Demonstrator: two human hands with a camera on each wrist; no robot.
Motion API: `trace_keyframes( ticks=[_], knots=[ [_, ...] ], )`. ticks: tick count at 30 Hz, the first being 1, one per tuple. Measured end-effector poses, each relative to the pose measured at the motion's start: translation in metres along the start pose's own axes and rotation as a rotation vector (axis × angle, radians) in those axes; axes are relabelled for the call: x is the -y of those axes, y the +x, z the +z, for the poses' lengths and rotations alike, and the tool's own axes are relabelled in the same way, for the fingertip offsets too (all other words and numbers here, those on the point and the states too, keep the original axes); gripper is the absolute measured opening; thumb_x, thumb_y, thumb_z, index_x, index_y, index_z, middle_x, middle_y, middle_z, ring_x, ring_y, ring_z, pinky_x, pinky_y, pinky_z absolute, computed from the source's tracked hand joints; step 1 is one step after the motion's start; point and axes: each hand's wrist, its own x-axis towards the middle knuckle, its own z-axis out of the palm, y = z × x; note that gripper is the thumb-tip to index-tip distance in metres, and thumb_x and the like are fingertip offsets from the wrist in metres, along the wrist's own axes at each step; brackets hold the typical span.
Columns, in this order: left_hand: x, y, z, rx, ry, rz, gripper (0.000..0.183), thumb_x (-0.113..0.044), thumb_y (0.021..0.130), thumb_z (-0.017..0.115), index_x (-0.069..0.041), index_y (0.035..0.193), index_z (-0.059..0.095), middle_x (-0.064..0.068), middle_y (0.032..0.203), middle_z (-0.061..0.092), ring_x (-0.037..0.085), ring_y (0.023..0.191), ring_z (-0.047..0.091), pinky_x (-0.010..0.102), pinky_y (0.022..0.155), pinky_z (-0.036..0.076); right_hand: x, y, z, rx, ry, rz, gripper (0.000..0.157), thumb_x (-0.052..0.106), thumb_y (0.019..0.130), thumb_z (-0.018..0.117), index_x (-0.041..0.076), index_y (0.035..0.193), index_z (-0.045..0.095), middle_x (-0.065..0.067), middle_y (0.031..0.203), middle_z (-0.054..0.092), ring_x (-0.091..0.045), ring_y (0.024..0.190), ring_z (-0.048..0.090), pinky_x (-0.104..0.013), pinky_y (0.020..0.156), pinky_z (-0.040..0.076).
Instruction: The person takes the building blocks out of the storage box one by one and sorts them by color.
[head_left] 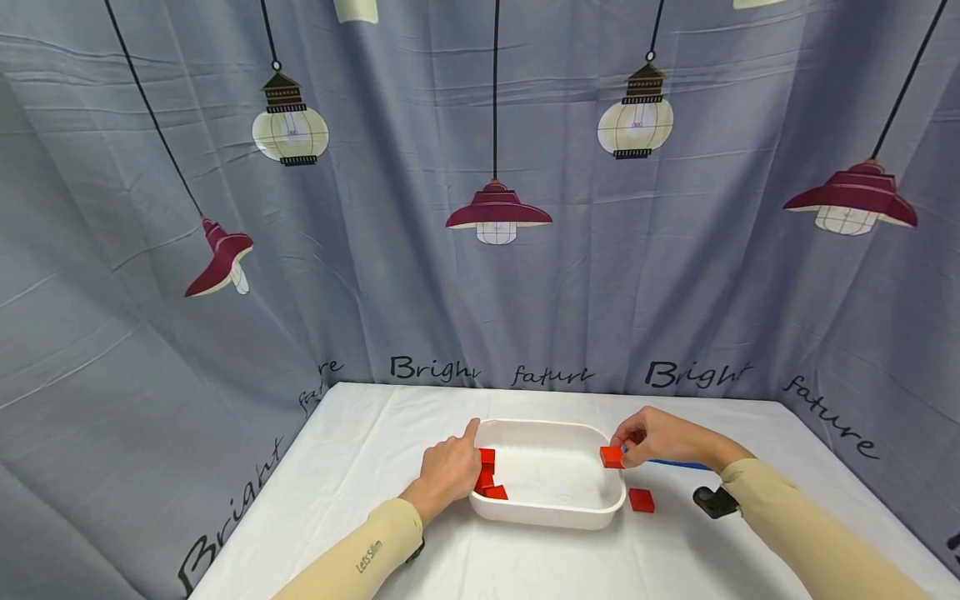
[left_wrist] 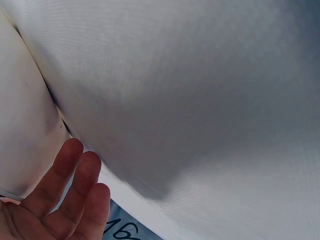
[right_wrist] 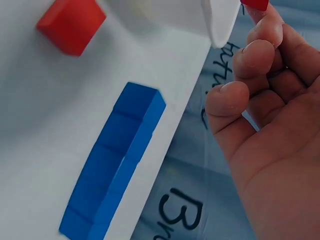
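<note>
A white plastic tray (head_left: 547, 518) stands on the table, with several red blocks (head_left: 487, 457) at its left end, partly behind my left hand (head_left: 447, 471). That hand rests on the tray's left rim, one finger stretched to the far corner. The left wrist view shows three fairly straight fingers (left_wrist: 89, 172) by the tray's outer wall; the thumb is hidden. Over the right rim, my right hand (head_left: 663, 437) pinches a red block (head_left: 611, 457) between thumb and fingertips. Another red block (head_left: 642, 500) lies on the table just right of the tray.
Beyond the right forearm, blue blocks (right_wrist: 112, 165) lie in a row along the far side of the white table (head_left: 360, 467). A grey-blue curtain (head_left: 420, 275) with printed lamps and lettering hangs behind the table and at both sides.
</note>
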Motion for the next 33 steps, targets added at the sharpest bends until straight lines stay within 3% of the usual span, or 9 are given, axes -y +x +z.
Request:
trace_keyframes(
  ticks=[4,18,25,33],
  knots=[
    [0.0,0.0,0.0,0.002,0.002,-0.003,0.056,-0.026,0.099,0.052,-0.013,0.152,0.041,0.009,0.088,0.072,0.021,0.064,0.061,0.038,0.058,0.052,-0.011,-0.009,-0.003,-0.003,0.004,-0.021,0.016,0.012,0.08,0.074,0.008,0.095,0.072,0.0,0.072,0.054,-0.014,0.071,0.053,-0.027,0.065,0.042],
    [-0.001,0.002,0.002,0.015,-0.007,-0.023,0.055,-0.026,0.1,0.05,-0.014,0.153,0.041,0.009,0.09,0.072,0.022,0.067,0.063,0.039,0.061,0.052,-0.046,-0.036,-0.004,-0.014,0.03,0.051,0.02,0.013,0.083,0.072,0.005,0.101,0.07,-0.002,0.077,0.056,-0.017,0.077,0.056,-0.03,0.068,0.045],
    [-0.001,0.002,0.0,0.022,-0.018,-0.029,0.056,-0.026,0.1,0.05,-0.014,0.153,0.04,0.009,0.091,0.072,0.022,0.068,0.062,0.039,0.062,0.052,-0.069,-0.043,0.002,-0.036,0.048,0.099,0.018,0.011,0.086,0.069,0.005,0.103,0.069,-0.005,0.088,0.064,-0.02,0.084,0.056,-0.029,0.07,0.046],
    [-0.001,0.003,0.002,0.02,-0.025,-0.036,0.055,-0.026,0.1,0.049,-0.016,0.153,0.04,0.009,0.091,0.072,0.023,0.068,0.062,0.04,0.063,0.052,-0.092,-0.048,0.011,-0.058,0.091,0.15,0.02,0.012,0.087,0.069,0.003,0.105,0.07,-0.006,0.09,0.067,-0.021,0.081,0.055,-0.029,0.066,0.044]
  ],
)
